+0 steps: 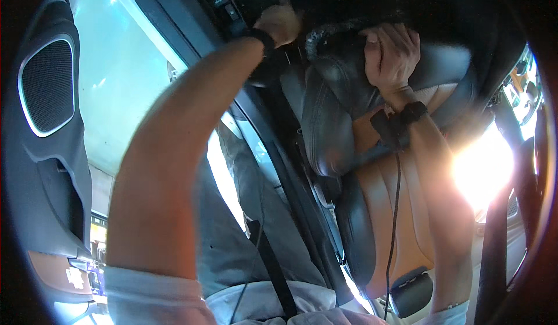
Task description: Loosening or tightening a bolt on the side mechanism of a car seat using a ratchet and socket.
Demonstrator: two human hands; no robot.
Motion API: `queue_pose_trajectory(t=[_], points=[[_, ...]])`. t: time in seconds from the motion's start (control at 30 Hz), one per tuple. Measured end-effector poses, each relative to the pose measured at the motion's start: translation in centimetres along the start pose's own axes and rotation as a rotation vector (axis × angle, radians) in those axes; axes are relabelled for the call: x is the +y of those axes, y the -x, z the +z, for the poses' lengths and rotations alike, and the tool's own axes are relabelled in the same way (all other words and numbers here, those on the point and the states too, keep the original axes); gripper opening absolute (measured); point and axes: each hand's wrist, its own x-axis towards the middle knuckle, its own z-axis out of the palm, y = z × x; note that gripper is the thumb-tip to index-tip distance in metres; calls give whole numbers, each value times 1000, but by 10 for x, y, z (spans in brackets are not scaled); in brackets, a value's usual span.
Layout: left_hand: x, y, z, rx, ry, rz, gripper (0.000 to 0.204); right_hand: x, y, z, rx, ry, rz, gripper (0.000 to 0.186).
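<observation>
Located right of centre: seat, black and tan leather, long axis roughly up and down the view with a slight lean. Lying directly under right hand — clearly the nearer — and below and to the right of left hand. Noted at right hand: fingers bent, close together, apparently touching the dark upper part; cannot tell whether gripping anything. Noted at left hand: fingertips lost in shadow; cannot tell whether wide, narrow or holding. Just beside right wristband: dark block, with cable running down across the tan leather. Further out: door with grille at far left — strong glare at right.
</observation>
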Motion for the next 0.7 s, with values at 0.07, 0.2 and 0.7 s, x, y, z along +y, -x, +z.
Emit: queue_pose_trajectory(t=[0.07,0.2,0.7], points=[[-2,10,-14,-78,-5,139,50,6,1,-7,-2,9,-2,16],[-10,17,-35,-128,-95,213,53,2,-3,-11,-37,-8,7,17],[-18,16,-32,-92,-121,268,47,1,-4,-6,-17,-19,-6,18]])
